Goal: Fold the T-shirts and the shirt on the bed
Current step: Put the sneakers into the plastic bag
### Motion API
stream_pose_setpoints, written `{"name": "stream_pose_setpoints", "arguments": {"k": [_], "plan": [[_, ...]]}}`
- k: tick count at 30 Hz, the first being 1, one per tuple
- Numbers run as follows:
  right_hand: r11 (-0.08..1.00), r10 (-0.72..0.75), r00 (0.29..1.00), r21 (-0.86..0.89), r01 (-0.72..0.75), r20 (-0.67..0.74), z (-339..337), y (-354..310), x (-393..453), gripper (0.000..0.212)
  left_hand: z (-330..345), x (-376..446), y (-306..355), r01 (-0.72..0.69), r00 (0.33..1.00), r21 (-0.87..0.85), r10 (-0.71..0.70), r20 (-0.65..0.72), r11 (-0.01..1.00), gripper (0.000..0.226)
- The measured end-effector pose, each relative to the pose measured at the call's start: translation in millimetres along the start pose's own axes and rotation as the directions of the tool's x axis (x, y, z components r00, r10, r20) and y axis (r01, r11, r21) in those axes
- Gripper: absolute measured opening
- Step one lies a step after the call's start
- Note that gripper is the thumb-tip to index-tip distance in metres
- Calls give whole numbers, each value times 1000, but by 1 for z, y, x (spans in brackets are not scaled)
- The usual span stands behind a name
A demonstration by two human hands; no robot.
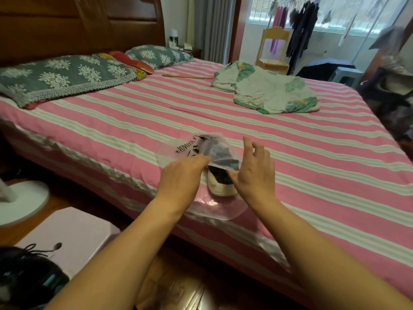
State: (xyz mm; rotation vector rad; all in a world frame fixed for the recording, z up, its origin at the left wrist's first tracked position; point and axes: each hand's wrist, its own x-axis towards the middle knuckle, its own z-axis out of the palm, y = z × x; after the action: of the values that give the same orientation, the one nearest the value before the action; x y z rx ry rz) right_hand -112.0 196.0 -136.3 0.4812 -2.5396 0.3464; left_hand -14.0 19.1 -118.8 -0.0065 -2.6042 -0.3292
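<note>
A clear plastic bag (178, 151) with black print lies near the front edge of the pink-striped bed (312, 153). Dark folded clothes (220, 153) show through it. A white-edged dark garment (220, 186) sticks out of the bag's mouth toward me. My left hand (182, 177) grips the bag's edge with curled fingers. My right hand (254, 173) hovers just right of the bag with fingers spread and raised, its thumb touching the white-edged garment.
A crumpled white and green leaf-print cloth (270, 92) lies at the bed's far right, with a thin wooden stick (187, 76) beside it. Pillows (62, 74) line the headboard. A fan base (24, 198) and a white box (69, 233) stand on the floor at left.
</note>
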Motion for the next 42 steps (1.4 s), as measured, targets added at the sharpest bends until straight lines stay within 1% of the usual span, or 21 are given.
{"name": "stream_pose_setpoints", "arguments": {"k": [2, 4, 6, 8, 9, 11, 13, 14, 16, 18, 19, 20, 23, 25, 28, 30, 32, 35, 37, 39, 42], "plan": [[999, 31, 998, 5, -31, 46, 1, -2, 12, 85, 5, -4, 3, -22, 999, 51, 24, -22, 998, 43], [999, -5, 999, 51, 3, 47, -1, -8, 2, 79, -4, -14, 7, 9, 998, 72, -14, 66, 997, 57], [985, -154, 988, 78, 156, -32, -2, -19, -29, 74, -27, -25, 0, 133, 971, 43, -139, 197, 990, 63], [918, -337, 927, 161, 362, -164, -3, -38, -62, 70, -54, -51, -29, 326, 909, 81, -336, 246, 942, 48], [880, -389, 898, 205, 428, -207, -4, -43, -72, 67, -62, -63, -48, 422, 854, 133, -442, 275, 897, 39], [800, -457, 873, 350, 487, -170, -5, -75, -87, 62, -93, -112, -93, 548, 622, 423, -690, 371, 722, 28], [763, -492, 869, 459, 456, -45, -5, -105, -94, 59, -114, -160, -119, 492, 334, 650, -815, 474, 579, 31], [751, -511, 859, 496, 435, 21, -6, -119, -97, 57, -117, -181, -126, 461, 224, 695, -830, 510, 551, 37], [733, -556, 823, 538, 417, 119, -3, -141, -106, 52, -110, -217, -136, 483, 98, 699, -826, 555, 527, 44], [722, -586, 793, 551, 419, 165, 3, -154, -117, 48, -88, -242, -147, 545, 38, 663, -805, 592, 514, 43], [721, -595, 780, 557, 413, 191, 4, -157, -123, 47, -76, -250, -150, 589, 43, 644, -815, 578, 488, 43], [724, -600, 768, 563, 399, 227, 7, -159, -129, 46, -63, -255, -156, 633, 83, 622, -839, 538, 461, 45], [742, -596, 735, 570, 352, 323, 8, -159, -138, 41, -54, -248, -161, 813, 223, 475, -934, 278, 336, 53], [753, -591, 715, 574, 323, 373, 6, -157, -142, 39, -57, -239, -161, 833, 309, 415, -930, 199, 365, 60], [763, -578, 689, 591, 264, 438, 1, -153, -147, 37, -53, -239, -170, 870, 342, 322, -927, 152, 373, 72], [765, -580, 678, 588, 263, 452, -1, -149, -148, 35, -50, -242, -175, 909, 331, 239, -940, 85, 342, 77], [767, -584, 669, 583, 268, 460, -2, -145, -150, 36, -50, -243, -182, 914, 315, 239, -945, 88, 327, 81], [769, -585, 652, 584, 260, 481, 0, -142, -152, 37, -44, -237, -195, 824, 417, 365, -900, 130, 434, 74], [769, -583, 646, 591, 244, 493, 4, -140, -153, 36, -31, -231, -203, 759, 475, 379, -848, 236, 530, 68], [769, -576, 650, 599, 224, 495, 9, -137, -154, 36, -16, -226, -205, 747, 462, 344, -816, 348, 569, 59], [769, -576, 640, 602, 215, 507, 10, -134, -154, 36, -9, -219, -200, 784, 413, 329, -838, 356, 526, 41]]}}
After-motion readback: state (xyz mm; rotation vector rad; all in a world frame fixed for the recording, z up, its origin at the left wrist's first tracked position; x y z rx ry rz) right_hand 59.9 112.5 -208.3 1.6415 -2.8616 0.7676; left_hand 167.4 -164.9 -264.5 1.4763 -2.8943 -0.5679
